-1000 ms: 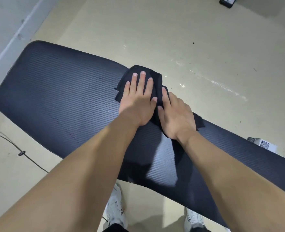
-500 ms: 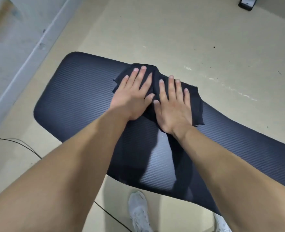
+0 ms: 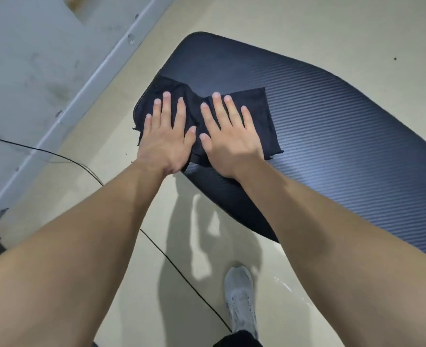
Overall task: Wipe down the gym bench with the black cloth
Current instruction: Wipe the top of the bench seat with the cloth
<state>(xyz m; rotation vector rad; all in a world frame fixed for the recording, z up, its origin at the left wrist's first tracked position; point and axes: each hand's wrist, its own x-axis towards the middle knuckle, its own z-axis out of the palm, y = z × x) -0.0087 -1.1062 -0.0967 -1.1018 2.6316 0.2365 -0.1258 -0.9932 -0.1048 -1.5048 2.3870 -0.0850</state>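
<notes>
The gym bench [image 3: 332, 136] is a long dark pad with a ribbed texture, running from upper centre to the right edge. The black cloth [image 3: 259, 108] lies spread on the bench's left end, its left part hanging over the near-left edge. My left hand [image 3: 165, 132] presses flat on the cloth's left part, fingers spread. My right hand [image 3: 228, 136] presses flat on its right part, beside the left hand. Both palms hide the cloth's middle.
Beige floor surrounds the bench. A grey wall with a baseboard [image 3: 86, 101] runs along the left. A thin black cable [image 3: 181, 271] crosses the floor below my arms. My grey shoe [image 3: 240, 296] stands near the bottom centre.
Both hands have slid the cloth leftward along the bench to its rounded left end. The cloth is spread wider, and its left part now overhangs the edge.
</notes>
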